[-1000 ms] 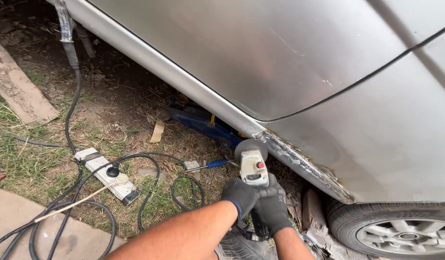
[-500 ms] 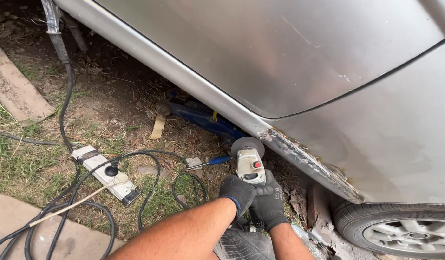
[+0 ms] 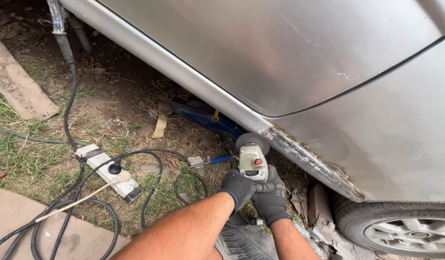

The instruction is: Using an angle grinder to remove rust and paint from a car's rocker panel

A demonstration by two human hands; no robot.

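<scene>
Grinder point(image 3: 252, 161) first: the small grey angle grinder sits low beside the car, its round disc up against the rusted, flaking edge of the silver sill point(image 3: 307, 161), just ahead of the rear wheel. I have both hands clamped on it. My left hand point(image 3: 238, 187), in a dark glove, wraps the side handle from the left, and my right hand point(image 3: 271, 195), gloved the same, grips the body from below and behind; the two hands touch each other around the tool. A red button shows on the grinder's top.

Just left of the disc a blue-handled screwdriver point(image 3: 214, 160) lies on the dirt. Behind it, under the car, a blue floor jack point(image 3: 205, 118) reaches in beneath the sill. Black cables point(image 3: 150, 183) loop over the grass toward a white power strip point(image 3: 107, 172) with a black plug in it. A weathered plank point(image 3: 18, 84) lies at the far left, and the tyre point(image 3: 400, 226) with its silver rim fills the lower right corner.
</scene>
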